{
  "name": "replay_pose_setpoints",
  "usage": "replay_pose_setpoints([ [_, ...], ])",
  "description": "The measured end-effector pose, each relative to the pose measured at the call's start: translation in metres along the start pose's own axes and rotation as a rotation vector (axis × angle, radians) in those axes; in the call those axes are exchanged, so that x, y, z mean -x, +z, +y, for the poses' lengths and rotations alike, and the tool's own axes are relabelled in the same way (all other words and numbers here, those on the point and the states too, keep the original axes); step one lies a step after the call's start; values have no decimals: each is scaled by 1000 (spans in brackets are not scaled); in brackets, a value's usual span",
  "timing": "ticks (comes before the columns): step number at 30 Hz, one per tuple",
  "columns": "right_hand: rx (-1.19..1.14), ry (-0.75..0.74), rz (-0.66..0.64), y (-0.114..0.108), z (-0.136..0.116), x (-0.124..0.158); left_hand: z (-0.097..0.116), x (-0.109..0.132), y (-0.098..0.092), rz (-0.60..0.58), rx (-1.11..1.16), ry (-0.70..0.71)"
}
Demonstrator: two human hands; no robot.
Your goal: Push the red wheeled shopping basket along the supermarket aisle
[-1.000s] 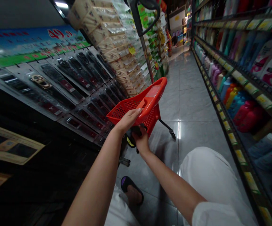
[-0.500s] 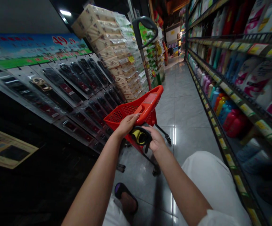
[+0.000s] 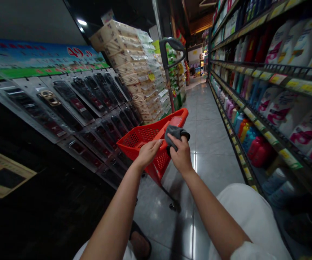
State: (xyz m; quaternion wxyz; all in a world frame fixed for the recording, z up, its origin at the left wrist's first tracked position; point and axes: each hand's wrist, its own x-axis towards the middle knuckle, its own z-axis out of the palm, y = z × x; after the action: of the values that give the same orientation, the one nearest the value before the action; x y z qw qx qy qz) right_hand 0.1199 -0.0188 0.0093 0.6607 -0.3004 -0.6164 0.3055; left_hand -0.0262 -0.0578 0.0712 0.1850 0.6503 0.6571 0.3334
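Observation:
A red plastic shopping basket cart (image 3: 136, 139) stands just ahead, with a thick red rim at its near right side. My left hand (image 3: 149, 153) rests at this rim, its fingers stretched forward and nothing seen in them. Bunched in my right hand (image 3: 181, 153) is a dark grey cloth (image 3: 176, 131) with a black edge, pressed against the red rim. The underside of the cloth is hidden.
Packaged belts (image 3: 71, 97) hang on the left. Stacked packs (image 3: 136, 68) rise behind the cart, beside a metal pole with a black handle (image 3: 172, 52). Shelves of bottles (image 3: 282, 104) line the right. Tiled floor (image 3: 207, 133) runs between.
My right hand has turned over and moved up and right along the rim with the cloth, whose yellow part no longer shows. My left hand has shifted slightly; the cart sits a little lower in view.

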Motion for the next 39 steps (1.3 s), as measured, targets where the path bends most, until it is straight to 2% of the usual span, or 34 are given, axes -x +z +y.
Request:
replay_pose_setpoints([
  [4,175,-87,-32,-20,3,-29,11,8,5,-24,-42,47],
  [8,383,-227,-278,-37,-21,-19,5,12,2,-84,108,201],
  [10,507,-258,-380,-43,-27,-19,-9,15,-4,-76,38,250],
  [13,665,-246,-425,-45,-15,-51,-36,20,-11,29,-79,155],
  [16,744,-171,-368,-42,9,-97,-55,20,-10,84,-98,229],
  [18,732,-150,-350,-39,20,-113,-61,15,-6,99,-112,253],
  [20,681,-201,-362,-38,21,-108,-62,10,-1,100,-138,244],
  [25,539,-435,-406,-46,-6,-41,-58,5,8,135,-232,177],
  [27,526,-489,-412,-51,-14,-25,-55,9,13,153,-264,153],
  [29,547,-483,-410,-54,-16,-26,-48,13,20,166,-297,133],
  [31,580,-410,-382,-55,-14,-38,-38,15,29,176,-339,111],
  [33,602,-312,-319,-56,-10,-50,-29,15,36,174,-384,98],
  [35,622,-258,-250,-59,-9,-52,-26,13,38,128,-383,152],
  [37,648,-296,-222,-65,-8,-45,-32,10,33,42,-342,235],
  [39,654,-396,-235,-72,-7,-34,-46,7,23,-15,-329,233],
])
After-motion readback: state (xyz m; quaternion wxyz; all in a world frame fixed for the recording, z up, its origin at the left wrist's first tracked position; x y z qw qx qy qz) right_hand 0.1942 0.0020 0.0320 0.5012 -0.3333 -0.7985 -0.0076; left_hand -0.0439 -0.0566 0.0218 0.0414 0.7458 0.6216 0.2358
